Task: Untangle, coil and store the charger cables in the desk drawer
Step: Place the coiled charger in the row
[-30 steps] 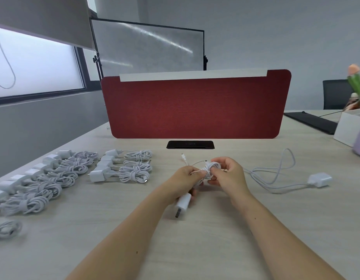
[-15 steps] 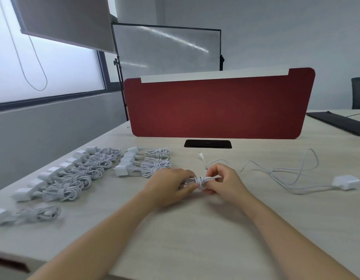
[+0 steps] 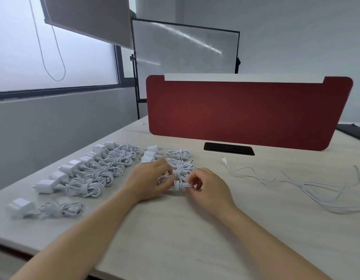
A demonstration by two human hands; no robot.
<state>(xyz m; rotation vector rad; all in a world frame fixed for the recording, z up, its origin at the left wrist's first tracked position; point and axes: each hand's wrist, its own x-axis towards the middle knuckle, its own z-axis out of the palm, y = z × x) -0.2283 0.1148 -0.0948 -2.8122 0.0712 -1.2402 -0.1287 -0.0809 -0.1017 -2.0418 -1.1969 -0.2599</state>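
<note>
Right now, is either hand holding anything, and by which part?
Both hold one coiled charger cable: the left hand grips its left loops, and the right hand pinches its right end.

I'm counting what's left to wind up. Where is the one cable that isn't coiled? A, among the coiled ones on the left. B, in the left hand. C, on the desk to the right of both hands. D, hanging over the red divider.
C: the loose cable sprawls on the desk to the right of the right hand, apart from the coiled chargers.
</note>
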